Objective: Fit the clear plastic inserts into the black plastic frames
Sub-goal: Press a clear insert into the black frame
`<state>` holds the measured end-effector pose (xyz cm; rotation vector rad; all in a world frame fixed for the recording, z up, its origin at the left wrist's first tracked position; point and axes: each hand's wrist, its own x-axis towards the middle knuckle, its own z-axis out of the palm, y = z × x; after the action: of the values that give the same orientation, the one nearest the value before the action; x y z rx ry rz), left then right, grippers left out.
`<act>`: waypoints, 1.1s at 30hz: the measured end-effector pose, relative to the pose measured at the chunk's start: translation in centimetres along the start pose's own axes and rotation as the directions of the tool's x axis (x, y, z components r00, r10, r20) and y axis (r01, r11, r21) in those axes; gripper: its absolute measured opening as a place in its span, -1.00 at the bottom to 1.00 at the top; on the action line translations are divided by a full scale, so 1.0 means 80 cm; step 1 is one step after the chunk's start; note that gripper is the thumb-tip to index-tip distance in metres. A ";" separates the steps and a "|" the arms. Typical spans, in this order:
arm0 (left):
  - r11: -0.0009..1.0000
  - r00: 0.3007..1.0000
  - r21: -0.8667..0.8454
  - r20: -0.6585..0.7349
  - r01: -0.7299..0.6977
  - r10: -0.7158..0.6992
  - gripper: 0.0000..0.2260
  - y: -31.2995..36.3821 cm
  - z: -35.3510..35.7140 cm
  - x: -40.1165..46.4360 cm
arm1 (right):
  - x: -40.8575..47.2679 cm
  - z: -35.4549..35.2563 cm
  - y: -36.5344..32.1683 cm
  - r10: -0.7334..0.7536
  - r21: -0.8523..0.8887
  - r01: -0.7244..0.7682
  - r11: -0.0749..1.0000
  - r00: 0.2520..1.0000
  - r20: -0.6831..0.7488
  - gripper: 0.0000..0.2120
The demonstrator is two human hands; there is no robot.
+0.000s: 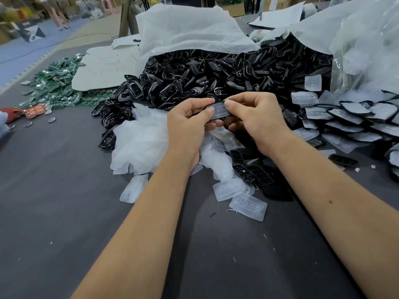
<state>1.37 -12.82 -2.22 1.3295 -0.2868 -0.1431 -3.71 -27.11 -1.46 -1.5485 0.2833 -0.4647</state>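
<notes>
- Your left hand (190,121) and right hand (257,117) both grasp one piece above the table (64,212): a clear insert (218,110) lying in a black frame (212,120). Both thumbs press on the insert's face while your curled fingers back the frame from below. Whether its edges have gone home all round cannot be told; your fingers hide most of the rim.
- If you press only near the thumbs, the far long edge, at 12 o'clock from your hands, may ride up on the frame's lip rather than drop in.
- The insert looks thin and soft. Hard pressure in the middle could bow it, so a corner pops out or creases.
- Your grip is on the ends. A slip of either thumb could flick the piece into the heap of loose black frames (216,70) at 12 o'clock, where it would be hard to find again.
- Loose clear inserts (248,203) and the clear film (140,139) lie right below your hands, at 6 and 9 o'clock. Two inserts stuck together would be easy to miss, so check that you hold just one.
- The finished pieces (345,119) sit at 3 o'clock. Dropping a half-seated one there would mix bad work into good.
- The circuit boards (56,83) at 10 o'clock lie well apart and are no concern.
</notes>
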 end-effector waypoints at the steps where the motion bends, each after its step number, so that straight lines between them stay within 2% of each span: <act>1: 1.000 1.000 0.007 0.001 -0.001 0.001 -0.85 0.000 0.000 0.000 | 0.000 -0.001 0.001 -0.028 -0.043 0.028 0.999 1.000 -0.002 -0.93; 7: 0.998 0.999 0.056 -0.019 -0.033 0.034 -0.86 -0.003 0.001 0.000 | 0.003 -0.002 0.008 -0.101 -0.161 0.100 0.982 0.995 0.000 -0.94; 12: 0.989 0.995 0.116 -0.012 -0.094 0.096 -0.87 -0.004 0.001 -0.002 | 0.003 -0.003 0.008 -0.119 -0.138 0.121 0.983 0.993 0.023 -0.91; 21: 0.995 0.998 0.072 -0.019 -0.062 0.064 -0.86 -0.003 -0.001 0.001 | 0.002 -0.004 0.003 -0.060 -0.075 0.066 0.995 0.995 0.084 -0.89; 33: 1.000 0.999 0.026 -0.048 -0.014 0.015 -0.83 -0.003 0.001 0.002 | 0.002 -0.003 0.005 -0.171 -0.196 0.188 0.962 0.980 0.097 -0.86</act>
<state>1.48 -12.96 -2.39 1.3543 -0.2583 -0.0958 -3.62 -27.40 -1.80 -1.7989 0.1323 -0.5276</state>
